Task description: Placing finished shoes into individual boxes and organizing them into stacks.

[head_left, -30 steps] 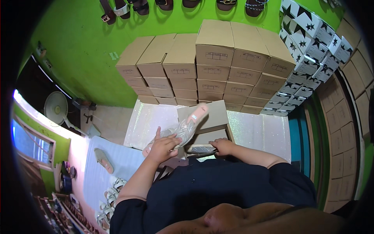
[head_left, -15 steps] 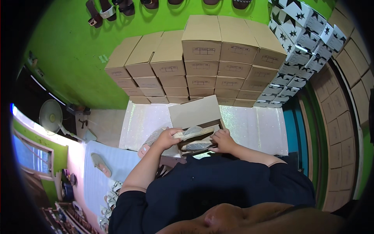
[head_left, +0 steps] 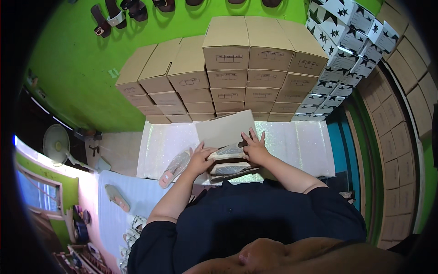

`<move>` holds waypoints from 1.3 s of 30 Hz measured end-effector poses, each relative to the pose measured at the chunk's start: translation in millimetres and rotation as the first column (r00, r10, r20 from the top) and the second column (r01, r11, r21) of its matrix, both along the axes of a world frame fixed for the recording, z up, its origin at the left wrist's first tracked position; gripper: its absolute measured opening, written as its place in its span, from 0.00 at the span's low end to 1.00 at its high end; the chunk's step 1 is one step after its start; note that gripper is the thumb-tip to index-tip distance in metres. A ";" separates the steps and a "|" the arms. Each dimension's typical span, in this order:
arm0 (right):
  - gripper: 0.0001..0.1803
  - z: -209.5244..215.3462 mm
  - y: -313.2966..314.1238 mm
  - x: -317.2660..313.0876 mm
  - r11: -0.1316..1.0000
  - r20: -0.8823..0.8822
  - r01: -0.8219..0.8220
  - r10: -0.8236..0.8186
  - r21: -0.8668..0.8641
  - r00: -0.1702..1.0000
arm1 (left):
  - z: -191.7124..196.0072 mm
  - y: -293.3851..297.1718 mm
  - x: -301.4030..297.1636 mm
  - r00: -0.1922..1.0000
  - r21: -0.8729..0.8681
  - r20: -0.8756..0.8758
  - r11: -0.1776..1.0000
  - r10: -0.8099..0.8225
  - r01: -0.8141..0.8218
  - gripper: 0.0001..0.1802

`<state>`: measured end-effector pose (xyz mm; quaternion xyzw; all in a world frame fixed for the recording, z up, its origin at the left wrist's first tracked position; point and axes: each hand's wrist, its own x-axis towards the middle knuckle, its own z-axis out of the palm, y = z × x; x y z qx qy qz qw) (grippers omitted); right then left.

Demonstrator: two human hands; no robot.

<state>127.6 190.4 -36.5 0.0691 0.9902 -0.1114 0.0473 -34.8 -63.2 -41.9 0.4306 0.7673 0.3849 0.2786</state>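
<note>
An open cardboard shoe box [head_left: 236, 175] sits at the near edge of the glittery white surface, its lid flap [head_left: 226, 129] raised at the back. Inside lie two clear-wrapped shoes, a rear one [head_left: 228, 152] and a nearer one [head_left: 232, 169]. My left hand [head_left: 199, 160] rests on the left end of the rear shoe, fingers apart. My right hand [head_left: 256, 150] is over that shoe's right end, its fingers spread upward in front of the flap. Left of the box lies another clear-wrapped shoe [head_left: 175, 168] with a pinkish insole.
Brown boxes [head_left: 228, 57] are stacked along the back, with white star-patterned boxes [head_left: 340, 57] at the right. A loose shoe [head_left: 117, 198] lies on the pale blue cloth [head_left: 108, 182] at left. A fan [head_left: 57, 144] stands beyond. Footwear [head_left: 132, 9] hangs on the green wall.
The rear shoe sits lower and flatter in the box. My right hand has moved up and left, from the box's right side onto the shoe, and its fingers have spread.
</note>
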 end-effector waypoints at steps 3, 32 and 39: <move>0.11 -16.2 -3.3 0.3 0.995 -0.036 -0.063 0.066 0.073 0.997 | 0.6 -7.6 1.7 0.895 -0.256 -0.447 0.958 0.001 -0.129 0.23; 0.50 -62.6 42.6 60.8 0.928 -0.179 0.109 -0.182 -0.357 0.967 | -46.3 -27.7 14.8 0.937 -0.262 -0.348 0.963 -0.035 -0.062 0.54; 0.52 -70.1 34.2 70.4 0.928 -0.142 0.066 -0.126 -0.366 0.982 | -32.7 -25.6 20.9 0.873 -0.342 -0.473 0.938 -0.123 -0.053 0.57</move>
